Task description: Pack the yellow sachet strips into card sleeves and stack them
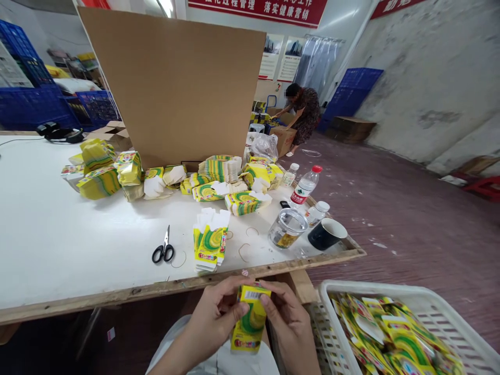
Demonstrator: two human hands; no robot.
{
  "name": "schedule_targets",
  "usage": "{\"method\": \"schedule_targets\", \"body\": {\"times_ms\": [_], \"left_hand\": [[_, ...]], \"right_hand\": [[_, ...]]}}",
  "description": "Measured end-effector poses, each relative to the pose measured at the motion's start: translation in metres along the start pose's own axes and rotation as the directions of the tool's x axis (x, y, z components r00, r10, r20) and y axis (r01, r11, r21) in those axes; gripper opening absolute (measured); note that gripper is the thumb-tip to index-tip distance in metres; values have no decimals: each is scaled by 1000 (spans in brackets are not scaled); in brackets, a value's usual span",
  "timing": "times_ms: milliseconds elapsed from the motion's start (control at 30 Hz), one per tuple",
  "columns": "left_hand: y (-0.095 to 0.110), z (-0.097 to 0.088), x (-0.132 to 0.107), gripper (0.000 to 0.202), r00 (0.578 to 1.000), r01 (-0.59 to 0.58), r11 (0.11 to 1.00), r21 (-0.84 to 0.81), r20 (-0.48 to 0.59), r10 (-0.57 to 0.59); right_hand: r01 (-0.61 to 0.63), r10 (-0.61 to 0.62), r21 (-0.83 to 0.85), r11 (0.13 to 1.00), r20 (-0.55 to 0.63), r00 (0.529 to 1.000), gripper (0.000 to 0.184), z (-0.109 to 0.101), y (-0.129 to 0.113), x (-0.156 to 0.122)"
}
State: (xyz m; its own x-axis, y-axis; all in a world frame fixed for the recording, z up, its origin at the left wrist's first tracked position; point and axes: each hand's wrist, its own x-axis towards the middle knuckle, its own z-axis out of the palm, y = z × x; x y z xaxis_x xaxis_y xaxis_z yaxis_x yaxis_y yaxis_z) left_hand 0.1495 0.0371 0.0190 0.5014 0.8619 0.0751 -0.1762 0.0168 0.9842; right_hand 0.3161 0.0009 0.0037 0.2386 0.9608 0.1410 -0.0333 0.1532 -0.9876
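A small yellow and green printed carton (250, 325) stands upright between my two hands, above my lap and just off the table's front edge. My left hand (214, 315) grips its left side, thumb on the front face. On the other side my right hand (291, 320) holds it, thumb near the barcode at the top. The fingers behind the carton are partly hidden. A small stack of flat cartons (211, 242) with white flaps lies on the table (97, 234) ahead of my hands.
Black-handled scissors (163, 247) lie left of the stack. Bundled cartons (221, 169) line the table before a large cardboard sheet (175, 88). A jar (287, 229), bottle (304, 187) and dark mug (327, 234) stand right. A white basket (390, 285) holds cartons. A person (307, 112) bends over boxes behind.
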Motion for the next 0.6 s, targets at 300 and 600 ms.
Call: {"method": "schedule_targets", "body": {"times_ms": [300, 600], "left_hand": [[-10, -80, 15, 64, 950, -38, 531, 846, -134, 281], [-15, -97, 16, 40, 961, -78, 384, 920, -32, 274]], "right_hand": [[220, 160, 405, 887, -718, 678, 25, -64, 0, 5], [-216, 439, 529, 821, -342, 831, 38, 6, 21, -3]]}}
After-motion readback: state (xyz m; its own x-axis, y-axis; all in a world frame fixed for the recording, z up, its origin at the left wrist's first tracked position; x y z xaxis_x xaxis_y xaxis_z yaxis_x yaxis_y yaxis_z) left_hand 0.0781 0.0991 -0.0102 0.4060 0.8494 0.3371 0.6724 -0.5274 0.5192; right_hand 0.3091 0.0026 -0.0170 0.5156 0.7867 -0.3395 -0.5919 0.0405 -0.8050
